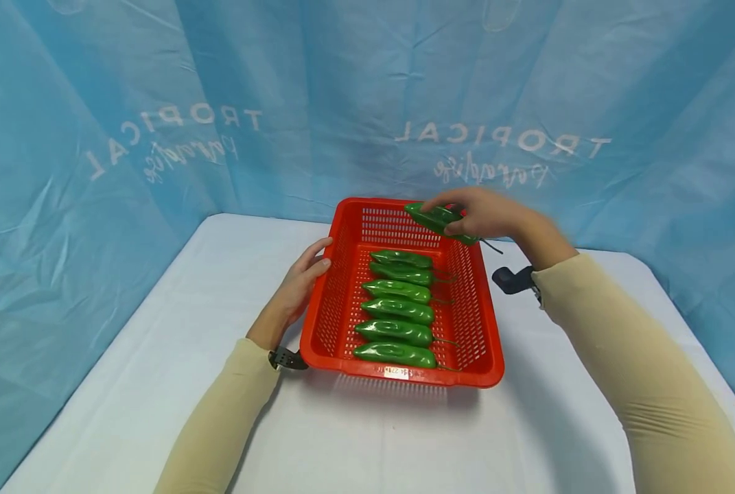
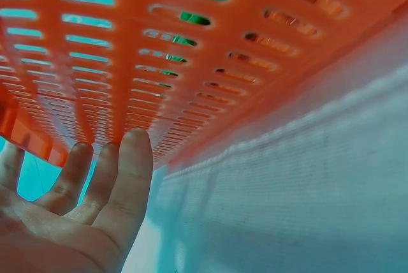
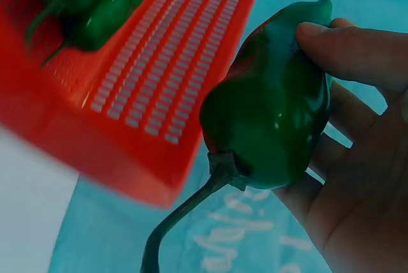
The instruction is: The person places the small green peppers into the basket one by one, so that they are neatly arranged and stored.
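Note:
In the head view my right hand holds a green chili pepper above the far right corner of a red plastic basket. The right wrist view shows thumb and fingers gripping this pepper, its long stem pointing down and away from the palm. Several more green peppers lie side by side in a column on the basket floor, stems to the right. My left hand rests at the basket's left side. Seen from the left wrist, its fairly straight fingers touch the slotted wall.
The basket stands on a table with a white cloth. Blue printed curtains hang behind the table and along both sides. A small white label is on the basket's near rim.

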Tool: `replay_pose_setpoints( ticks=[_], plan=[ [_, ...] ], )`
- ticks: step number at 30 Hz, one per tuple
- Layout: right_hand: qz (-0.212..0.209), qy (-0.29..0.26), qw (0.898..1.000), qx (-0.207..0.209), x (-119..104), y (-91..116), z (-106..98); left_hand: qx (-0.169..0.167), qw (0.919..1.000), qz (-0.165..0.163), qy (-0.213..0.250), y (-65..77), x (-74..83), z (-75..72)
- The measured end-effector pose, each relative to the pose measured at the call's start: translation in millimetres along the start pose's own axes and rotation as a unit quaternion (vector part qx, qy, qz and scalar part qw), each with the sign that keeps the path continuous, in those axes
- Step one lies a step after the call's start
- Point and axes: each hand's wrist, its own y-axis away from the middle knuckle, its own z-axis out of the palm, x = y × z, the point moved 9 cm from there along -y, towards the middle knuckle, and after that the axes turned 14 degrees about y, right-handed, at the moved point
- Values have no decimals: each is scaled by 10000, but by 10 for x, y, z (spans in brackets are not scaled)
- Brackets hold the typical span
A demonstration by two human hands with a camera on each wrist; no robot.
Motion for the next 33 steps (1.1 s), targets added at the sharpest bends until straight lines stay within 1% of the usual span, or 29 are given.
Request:
replay_pose_setpoints(
  ticks=[8,12,16,21,26,29,33],
  plan=[
    [-186,-553,9983,70,-73,-229,153,31,10000,4,24,26,-5,2],
    [-157,-745,9971,95,-59,-339,226,41,10000,35,59,38,7,3],
    [-98,-882,9961,29,-28,-472,314,29,10000,69,59,47,26,3],
    [-220,-966,9950,-119,-45,-619,413,67,10000,33,22,45,30,-5],
    [-122,-1239,9920,-187,-26,-692,497,60,10000,68,-16,37,27,1],
    [13,-1250,9919,-218,8,-717,559,-24,10000,59,-49,30,16,19],
    [137,-1167,9927,-281,23,-754,631,-10,9999,86,-74,28,22,11]
  ],
)
